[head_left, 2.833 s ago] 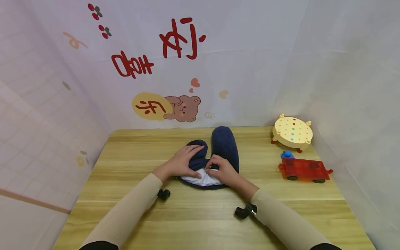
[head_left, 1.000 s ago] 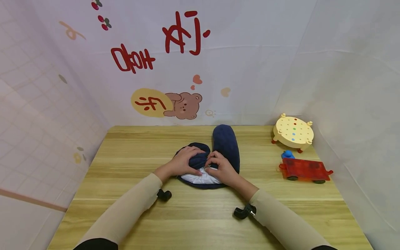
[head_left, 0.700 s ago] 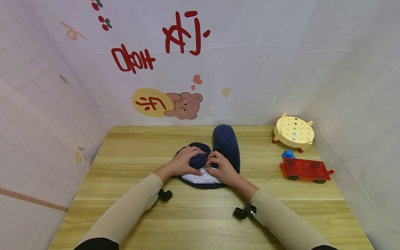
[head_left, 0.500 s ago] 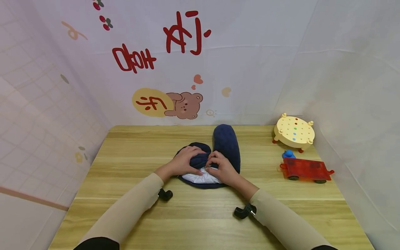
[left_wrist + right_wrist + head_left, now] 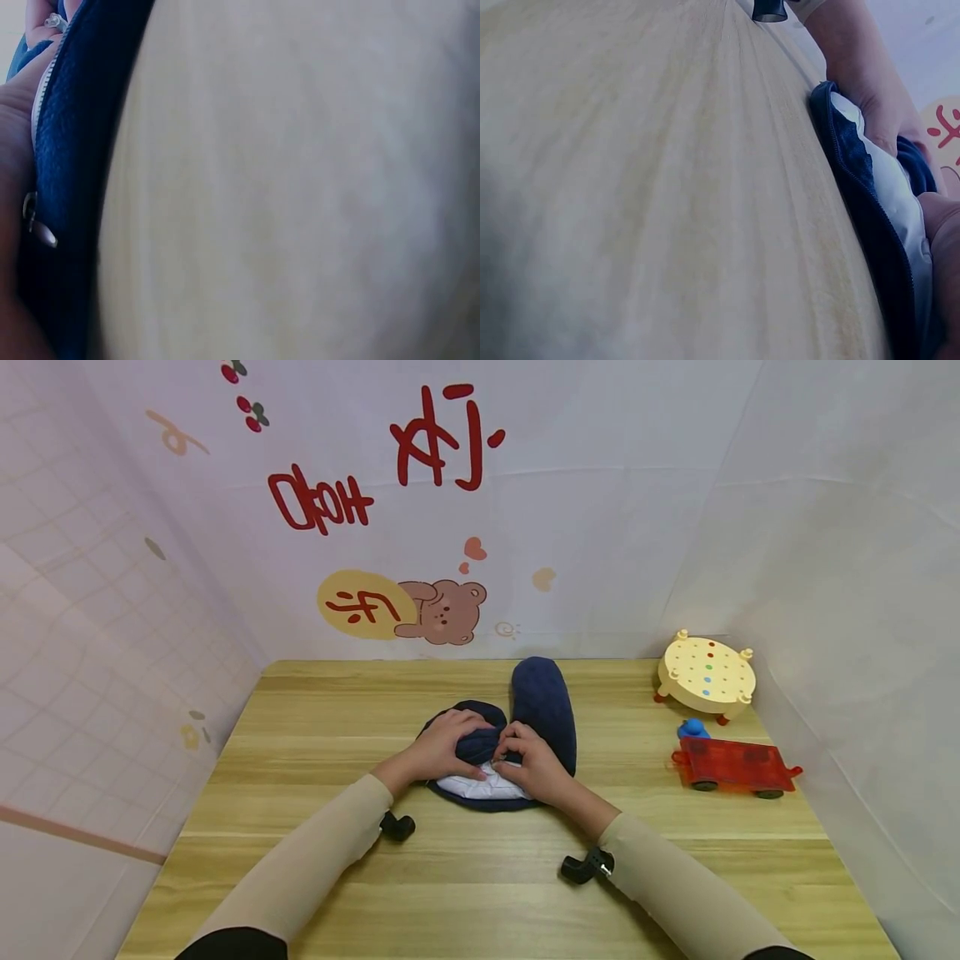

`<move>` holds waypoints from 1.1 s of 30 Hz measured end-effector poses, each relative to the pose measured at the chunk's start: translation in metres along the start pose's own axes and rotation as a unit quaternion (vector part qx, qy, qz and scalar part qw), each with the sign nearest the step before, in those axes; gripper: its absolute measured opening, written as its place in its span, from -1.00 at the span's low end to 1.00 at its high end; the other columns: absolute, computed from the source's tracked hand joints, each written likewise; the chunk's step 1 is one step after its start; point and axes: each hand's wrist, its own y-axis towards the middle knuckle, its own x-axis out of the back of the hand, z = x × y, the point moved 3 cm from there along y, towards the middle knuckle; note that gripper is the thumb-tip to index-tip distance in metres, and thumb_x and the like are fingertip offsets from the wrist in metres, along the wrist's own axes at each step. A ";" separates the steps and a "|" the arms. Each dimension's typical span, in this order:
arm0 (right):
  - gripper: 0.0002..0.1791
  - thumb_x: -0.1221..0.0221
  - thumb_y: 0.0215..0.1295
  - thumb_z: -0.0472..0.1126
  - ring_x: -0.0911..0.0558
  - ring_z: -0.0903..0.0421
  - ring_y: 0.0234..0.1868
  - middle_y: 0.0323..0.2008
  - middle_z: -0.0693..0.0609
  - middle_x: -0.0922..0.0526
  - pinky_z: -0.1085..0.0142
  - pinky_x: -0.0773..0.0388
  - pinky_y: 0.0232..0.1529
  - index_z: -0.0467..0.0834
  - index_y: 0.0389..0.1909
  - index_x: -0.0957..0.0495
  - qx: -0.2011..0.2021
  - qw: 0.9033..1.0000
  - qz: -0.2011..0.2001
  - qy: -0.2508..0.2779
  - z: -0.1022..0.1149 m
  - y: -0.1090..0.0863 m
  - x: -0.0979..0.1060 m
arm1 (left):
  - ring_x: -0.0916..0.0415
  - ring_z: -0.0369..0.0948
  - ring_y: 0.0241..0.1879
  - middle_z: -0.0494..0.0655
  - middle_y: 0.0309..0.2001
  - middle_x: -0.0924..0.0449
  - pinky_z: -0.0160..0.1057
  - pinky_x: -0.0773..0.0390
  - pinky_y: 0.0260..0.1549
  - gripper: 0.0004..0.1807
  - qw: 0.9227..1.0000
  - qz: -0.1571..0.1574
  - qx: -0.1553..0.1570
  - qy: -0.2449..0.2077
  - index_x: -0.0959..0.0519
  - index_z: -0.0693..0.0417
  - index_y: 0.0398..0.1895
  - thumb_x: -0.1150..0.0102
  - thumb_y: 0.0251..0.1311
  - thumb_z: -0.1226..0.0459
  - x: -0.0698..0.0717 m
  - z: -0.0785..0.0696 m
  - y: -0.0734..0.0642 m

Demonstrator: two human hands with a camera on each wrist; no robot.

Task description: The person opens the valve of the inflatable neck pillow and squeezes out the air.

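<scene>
Cushion [image 5: 543, 702] under left hand [image 5: 441, 748]

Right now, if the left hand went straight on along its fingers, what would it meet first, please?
The left hand would probably meet the navy cushion's right lobe first; depth is unclear, and the right hand lies close by.

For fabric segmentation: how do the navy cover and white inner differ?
Colour: the navy cover is dark blue; the white inner is pale.
Surface: the cover looks plush; the inner looks smoother and creased.
Exposure: the cover shows over most of the piece; the inner shows only on the near side, beside the cover's open zip.
Shared: both look soft, and the left hand touches both.
</scene>
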 end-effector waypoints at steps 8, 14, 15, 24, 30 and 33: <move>-0.84 -0.54 0.34 -0.34 -0.54 0.01 0.10 -0.04 0.07 -0.57 0.05 -0.54 0.20 -0.04 -0.28 -0.76 -0.003 1.000 0.005 -0.008 0.001 0.001 0.000 | -0.27 -0.01 0.57 -0.12 0.54 -0.42 0.26 -0.21 0.56 -0.04 1.000 0.005 0.007 0.002 -0.51 -0.21 0.58 -0.64 0.14 -0.26 0.002 -0.003 -0.001; -0.82 -0.55 0.32 -0.34 -0.54 0.02 0.07 -0.05 0.09 -0.56 0.05 -0.56 0.17 -0.02 -0.29 -0.75 0.003 1.000 0.003 -0.019 0.000 0.001 -0.001 | -0.29 0.00 0.55 -0.10 0.53 -0.44 0.27 -0.23 0.55 -0.04 1.000 -0.002 0.002 0.004 -0.52 -0.18 0.57 -0.65 0.14 -0.26 0.001 -0.003 -0.001; -0.81 -0.55 0.32 -0.34 -0.54 0.02 0.07 -0.05 0.09 -0.56 0.05 -0.56 0.17 -0.02 -0.29 -0.75 0.002 1.000 0.003 -0.020 0.000 0.001 -0.002 | -0.30 0.00 0.55 -0.10 0.53 -0.44 0.27 -0.23 0.55 -0.04 1.000 -0.003 0.001 0.006 -0.52 -0.18 0.57 -0.64 0.14 -0.26 0.000 -0.003 -0.001; -0.82 -0.54 0.32 -0.36 -0.53 0.02 0.04 -0.07 0.07 -0.56 0.05 -0.57 0.15 -0.05 -0.30 -0.74 0.012 1.000 0.002 -0.029 0.000 0.000 -0.002 | -0.27 -0.02 0.56 -0.12 0.54 -0.42 0.25 -0.21 0.56 -0.04 1.000 -0.002 0.006 0.004 -0.53 -0.18 0.57 -0.66 0.13 -0.24 -0.001 -0.002 -0.001; -0.82 -0.56 0.30 -0.36 -0.54 0.03 0.02 -0.08 0.08 -0.56 0.05 -0.58 0.12 -0.05 -0.30 -0.75 0.009 1.000 0.000 -0.029 -0.001 0.000 -0.003 | -0.28 -0.04 0.55 -0.15 0.53 -0.42 0.23 -0.22 0.56 -0.05 1.000 -0.006 0.003 0.006 -0.53 -0.19 0.56 -0.65 0.14 -0.25 -0.003 -0.001 -0.001; -0.82 -0.55 0.32 -0.36 -0.54 0.04 0.03 -0.09 0.09 -0.56 0.07 -0.59 0.13 -0.04 -0.30 -0.76 -0.003 1.000 0.004 -0.026 -0.001 0.001 -0.002 | -0.29 -0.04 0.54 -0.15 0.53 -0.42 0.23 -0.22 0.56 -0.05 1.000 -0.006 0.001 0.006 -0.53 -0.18 0.56 -0.65 0.14 -0.25 -0.003 -0.001 -0.001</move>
